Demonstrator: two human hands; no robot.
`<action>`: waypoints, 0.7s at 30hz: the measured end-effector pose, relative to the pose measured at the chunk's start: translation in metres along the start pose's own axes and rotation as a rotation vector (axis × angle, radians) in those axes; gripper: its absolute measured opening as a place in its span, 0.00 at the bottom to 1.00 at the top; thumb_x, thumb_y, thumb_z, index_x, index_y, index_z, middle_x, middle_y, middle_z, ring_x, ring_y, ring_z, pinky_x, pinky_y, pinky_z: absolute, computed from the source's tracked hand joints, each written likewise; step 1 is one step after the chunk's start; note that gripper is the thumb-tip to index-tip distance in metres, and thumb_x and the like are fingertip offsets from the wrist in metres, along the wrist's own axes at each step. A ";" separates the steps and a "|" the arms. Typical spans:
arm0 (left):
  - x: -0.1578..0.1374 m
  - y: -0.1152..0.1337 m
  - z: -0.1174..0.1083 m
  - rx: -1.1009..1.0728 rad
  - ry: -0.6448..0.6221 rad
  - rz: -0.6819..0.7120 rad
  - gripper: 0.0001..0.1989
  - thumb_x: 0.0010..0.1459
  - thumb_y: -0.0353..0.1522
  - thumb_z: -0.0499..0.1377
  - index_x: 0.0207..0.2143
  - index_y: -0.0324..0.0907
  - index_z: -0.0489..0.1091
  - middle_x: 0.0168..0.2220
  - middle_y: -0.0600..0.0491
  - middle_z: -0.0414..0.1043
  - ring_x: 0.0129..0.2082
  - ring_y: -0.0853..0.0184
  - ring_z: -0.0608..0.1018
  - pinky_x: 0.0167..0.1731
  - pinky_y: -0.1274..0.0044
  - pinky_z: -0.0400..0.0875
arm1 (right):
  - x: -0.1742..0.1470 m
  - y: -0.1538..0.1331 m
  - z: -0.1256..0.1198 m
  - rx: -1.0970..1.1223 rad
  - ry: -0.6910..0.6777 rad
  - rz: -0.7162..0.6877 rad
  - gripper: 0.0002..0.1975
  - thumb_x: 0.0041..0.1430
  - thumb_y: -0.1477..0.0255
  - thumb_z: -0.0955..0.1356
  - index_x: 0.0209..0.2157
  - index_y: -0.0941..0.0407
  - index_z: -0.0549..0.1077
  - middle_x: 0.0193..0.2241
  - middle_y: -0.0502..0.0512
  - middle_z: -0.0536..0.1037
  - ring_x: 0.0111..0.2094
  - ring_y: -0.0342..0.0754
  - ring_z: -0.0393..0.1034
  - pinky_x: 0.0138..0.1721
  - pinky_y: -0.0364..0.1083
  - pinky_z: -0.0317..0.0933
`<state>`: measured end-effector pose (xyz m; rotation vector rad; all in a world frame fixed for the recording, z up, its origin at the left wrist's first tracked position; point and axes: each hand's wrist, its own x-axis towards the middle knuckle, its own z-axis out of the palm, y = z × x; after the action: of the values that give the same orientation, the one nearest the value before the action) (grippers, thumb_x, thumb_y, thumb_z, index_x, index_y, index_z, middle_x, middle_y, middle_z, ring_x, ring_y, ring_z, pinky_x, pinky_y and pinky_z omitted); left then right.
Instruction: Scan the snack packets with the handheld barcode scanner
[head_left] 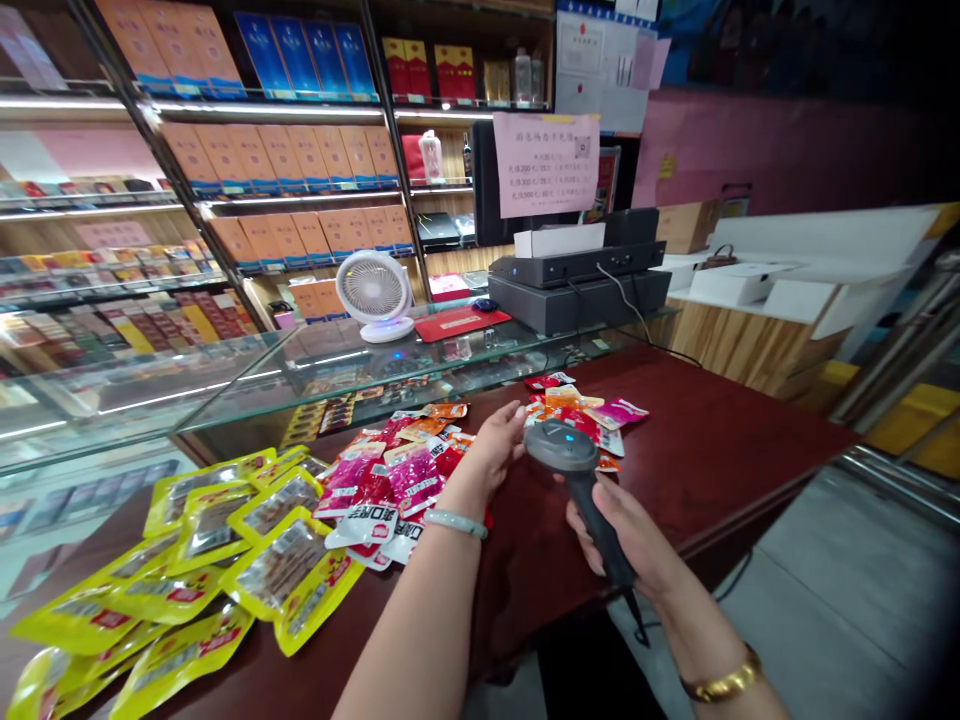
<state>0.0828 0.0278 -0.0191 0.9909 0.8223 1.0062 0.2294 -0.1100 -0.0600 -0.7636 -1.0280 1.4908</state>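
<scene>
My right hand (626,530) is wrapped round the handle of a dark grey barcode scanner (561,446), whose head points away from me. Just left of the scanner head is my left hand (501,440), its fingers loosely stretched and nothing visible in them; the palm side is hidden. A heap of small pink, red and orange snack packets (411,478) lies beside my left wrist. Behind the scanner is a second, smaller group of similar packets (574,402), partly covered by it. Larger yellow snack packets (277,565) with clear windows are spread at the left.
The packets lie on a dark red-brown counter (720,430). A glass display case (262,365) borders it at the back, with a white fan (375,290) and a red mat (459,322). A monitor carrying a pink notice (547,165) stands over a cash drawer (577,300). Boxed goods fill shelves behind.
</scene>
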 end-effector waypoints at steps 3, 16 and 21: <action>0.002 0.007 -0.012 0.165 0.070 0.031 0.17 0.62 0.35 0.56 0.53 0.40 0.67 0.43 0.46 0.76 0.33 0.72 0.78 0.35 0.78 0.74 | -0.001 0.000 0.000 -0.006 0.001 0.009 0.21 0.65 0.55 0.62 0.50 0.56 0.65 0.22 0.45 0.67 0.13 0.36 0.59 0.13 0.36 0.55; -0.008 0.042 -0.067 1.572 0.425 -0.057 0.18 0.59 0.42 0.55 0.47 0.47 0.75 0.48 0.43 0.77 0.49 0.54 0.77 0.46 0.67 0.67 | 0.000 -0.006 0.002 -0.025 0.003 0.104 0.20 0.64 0.54 0.63 0.48 0.54 0.66 0.22 0.45 0.67 0.13 0.36 0.59 0.13 0.36 0.55; -0.006 0.036 -0.064 1.579 0.398 -0.023 0.16 0.60 0.41 0.55 0.44 0.45 0.76 0.46 0.41 0.77 0.49 0.56 0.77 0.47 0.69 0.67 | 0.031 -0.032 0.023 -0.164 -0.062 0.149 0.20 0.62 0.52 0.64 0.43 0.55 0.67 0.19 0.43 0.67 0.11 0.37 0.60 0.11 0.35 0.53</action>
<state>0.0133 0.0470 -0.0066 2.0791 2.0565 0.3584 0.2168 -0.0840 -0.0190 -0.9322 -1.1725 1.5786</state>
